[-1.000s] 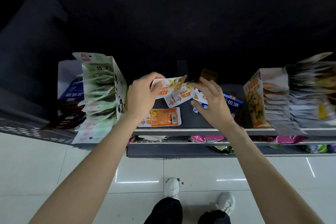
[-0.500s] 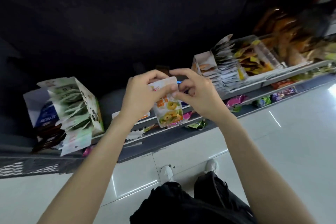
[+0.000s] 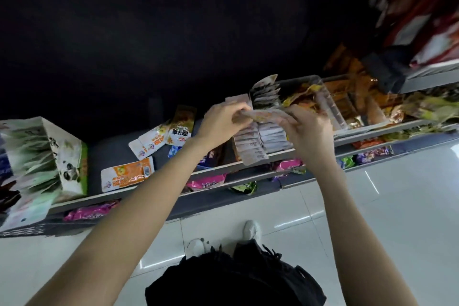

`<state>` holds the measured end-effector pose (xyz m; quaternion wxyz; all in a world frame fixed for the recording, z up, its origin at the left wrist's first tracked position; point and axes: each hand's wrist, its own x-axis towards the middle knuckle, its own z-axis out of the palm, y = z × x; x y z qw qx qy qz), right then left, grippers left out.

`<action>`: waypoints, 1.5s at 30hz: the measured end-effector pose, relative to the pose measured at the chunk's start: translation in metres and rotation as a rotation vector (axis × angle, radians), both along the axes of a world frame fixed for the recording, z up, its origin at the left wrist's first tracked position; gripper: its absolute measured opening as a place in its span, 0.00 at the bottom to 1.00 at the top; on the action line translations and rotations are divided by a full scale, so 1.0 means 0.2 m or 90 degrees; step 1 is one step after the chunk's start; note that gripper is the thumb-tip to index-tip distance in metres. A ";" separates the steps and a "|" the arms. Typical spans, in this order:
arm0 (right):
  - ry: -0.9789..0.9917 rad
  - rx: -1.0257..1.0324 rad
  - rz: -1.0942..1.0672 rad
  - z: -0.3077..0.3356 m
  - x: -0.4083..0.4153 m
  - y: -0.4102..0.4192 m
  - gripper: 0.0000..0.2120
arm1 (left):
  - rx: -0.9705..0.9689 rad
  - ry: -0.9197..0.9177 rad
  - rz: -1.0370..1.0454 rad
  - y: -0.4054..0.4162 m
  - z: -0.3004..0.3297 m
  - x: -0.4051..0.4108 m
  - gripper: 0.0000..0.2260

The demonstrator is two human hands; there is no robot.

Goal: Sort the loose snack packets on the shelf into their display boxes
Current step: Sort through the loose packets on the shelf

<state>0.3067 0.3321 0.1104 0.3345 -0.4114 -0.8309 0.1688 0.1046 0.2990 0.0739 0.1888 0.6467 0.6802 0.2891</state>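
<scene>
Both hands hold a small stack of white-and-orange snack packets (image 3: 267,115) flat above a display box (image 3: 260,143) full of the same packets. My left hand (image 3: 223,120) grips the stack's left end and my right hand (image 3: 308,129) its right end. Loose packets lie on the dark shelf (image 3: 116,149) to the left: an orange-and-white one (image 3: 128,177) near the front edge, a white pair (image 3: 149,144) and a brown-topped one (image 3: 181,126) further back.
A green panda-printed display box (image 3: 67,156) of packets stands at the left end. Clear bins (image 3: 330,104) of orange and yellow snacks sit to the right. Pink and green packets (image 3: 206,184) line a lower shelf. White tiled floor and my shoes lie below.
The view has swung right. Both hands carried the packets from in front of the shelf up and right, over the box of matching packets.
</scene>
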 end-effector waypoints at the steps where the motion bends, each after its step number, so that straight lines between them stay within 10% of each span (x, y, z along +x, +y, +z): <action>1: -0.011 0.029 0.008 -0.01 -0.03 0.06 0.07 | 0.036 0.001 0.047 0.06 -0.02 0.00 0.07; 8: -0.313 0.140 0.042 -0.22 -0.25 0.33 0.11 | -0.254 -0.113 0.235 0.24 -0.34 0.05 0.31; 14: -0.525 0.246 0.139 -0.29 -0.36 0.37 0.04 | -0.225 -0.171 0.248 0.12 -0.39 0.05 0.32; 22: -0.192 0.219 0.277 -0.28 -0.43 0.16 0.09 | 0.038 -0.071 0.524 -0.39 -0.35 -0.09 0.11; 26: -0.260 0.114 0.400 -0.43 -0.63 -0.12 0.10 | -0.048 0.058 0.590 -0.74 -0.48 -0.39 0.14; 36: -0.561 -0.290 0.250 -0.81 -0.84 -0.26 0.21 | -0.501 0.213 0.328 -0.87 -0.66 -0.93 0.34; 45: -0.242 -0.366 0.233 -0.65 -0.78 -0.34 0.19 | -0.335 0.211 0.253 -0.78 -0.43 -0.88 0.13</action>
